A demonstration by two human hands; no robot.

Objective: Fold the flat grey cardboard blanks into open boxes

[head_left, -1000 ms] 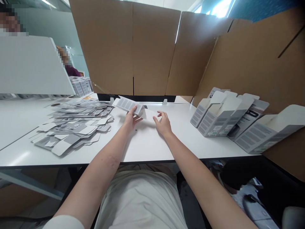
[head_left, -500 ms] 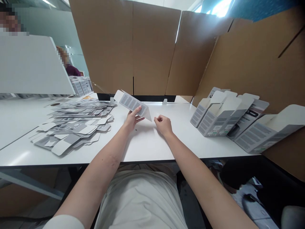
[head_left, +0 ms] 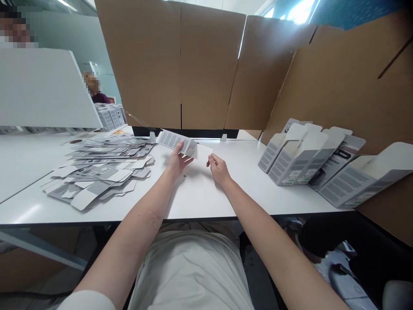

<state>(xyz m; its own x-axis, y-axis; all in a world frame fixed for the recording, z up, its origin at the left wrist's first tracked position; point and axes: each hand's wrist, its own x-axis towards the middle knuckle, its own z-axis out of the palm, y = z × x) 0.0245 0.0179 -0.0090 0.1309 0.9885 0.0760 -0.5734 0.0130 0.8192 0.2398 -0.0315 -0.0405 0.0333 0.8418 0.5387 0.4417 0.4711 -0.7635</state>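
Note:
A small white and grey printed carton (head_left: 172,140) is held tilted above the white table, its open end toward the right. My left hand (head_left: 178,161) grips it from below, thumb on the printed side and fingers beneath. From the right end a white flap (head_left: 204,151) sticks out. My right hand (head_left: 219,168) is closed in a pinch at the outer edge of that flap. To the left lies a loose pile of flattened cartons (head_left: 106,172).
Several opened-out cartons (head_left: 290,159) stand at the right, flaps up. Cardboard panels (head_left: 209,69) wall off the back and right. A white divider (head_left: 45,86) rises at the left, with more cartons (head_left: 111,117) and two people beyond. The table's front edge (head_left: 200,218) is close to my body.
The carton has turned to a flatter angle, its right end rising. Its flap now points out to the right. My right hand has moved up slightly to the flap's edge.

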